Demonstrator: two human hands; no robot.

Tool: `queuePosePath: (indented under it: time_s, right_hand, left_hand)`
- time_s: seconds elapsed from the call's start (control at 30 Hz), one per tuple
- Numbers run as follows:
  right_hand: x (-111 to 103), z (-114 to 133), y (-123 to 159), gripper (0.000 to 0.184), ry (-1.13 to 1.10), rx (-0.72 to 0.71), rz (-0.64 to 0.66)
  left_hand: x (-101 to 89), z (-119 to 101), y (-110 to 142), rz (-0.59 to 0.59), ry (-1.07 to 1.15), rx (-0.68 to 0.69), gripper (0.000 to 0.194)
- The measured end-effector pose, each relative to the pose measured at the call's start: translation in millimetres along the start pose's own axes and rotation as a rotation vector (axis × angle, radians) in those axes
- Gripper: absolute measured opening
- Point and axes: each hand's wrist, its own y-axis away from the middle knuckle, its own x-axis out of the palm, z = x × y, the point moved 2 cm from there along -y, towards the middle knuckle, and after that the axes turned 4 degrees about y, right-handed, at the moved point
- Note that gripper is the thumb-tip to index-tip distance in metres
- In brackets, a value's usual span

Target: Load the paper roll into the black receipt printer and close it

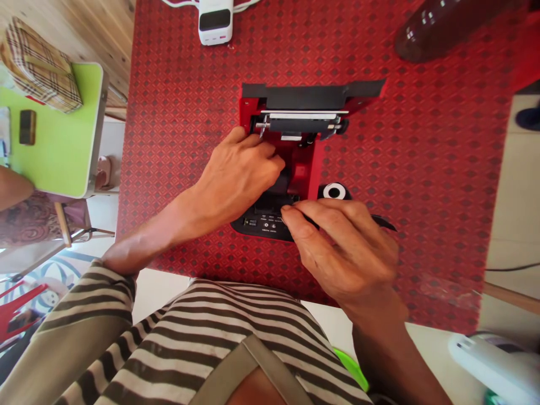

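Note:
A small red-and-black machine, resembling a label printer point(306, 169), lies on the table with its hinged lid point(306, 98) raised. A dark roller point(301, 125) sits inside the lid. My left hand point(247, 166) is closed over the left side of the open body, its fingertips hidden inside. My right hand point(346, 242) has thumb and forefinger pressed together at the front of the compartment, by the black panel point(264, 224) with printed icons. What either hand pinches is hidden. Behind my right hand, a roll with a white ring point(334, 191) rests beside the machine.
A thin dark curved piece point(383, 223) sticks out beyond my right knuckles. A white power bank point(215, 22) with cables lies at the back, a dark bottle point(439, 31) at the back right. At left, a green table point(76, 135) holds a plaid bag point(42, 67) and phone point(27, 127).

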Motion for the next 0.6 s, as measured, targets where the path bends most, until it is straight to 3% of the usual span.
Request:
queuePosePath:
  time_s: [0.17, 0.33, 0.6]
  right_hand:
    - [-0.1, 1.2, 1.6, 0.018, 0.001, 0.015, 0.011]
    - [-1.0, 1.5, 2.4, 0.017, 0.018, 0.021, 0.015]
    - [-1.4, 1.4, 1.0, 0.015, -0.002, 0.014, 0.026]
  left_hand:
    - [9.5, 6.9, -9.0, 0.02, 0.019, 0.014, 0.044]
    - [13.6, 11.8, -10.7, 0.074, -0.007, -0.005, 0.036]
    - [11.8, 7.9, -10.2, 0.051, -0.002, -0.042, 0.031]
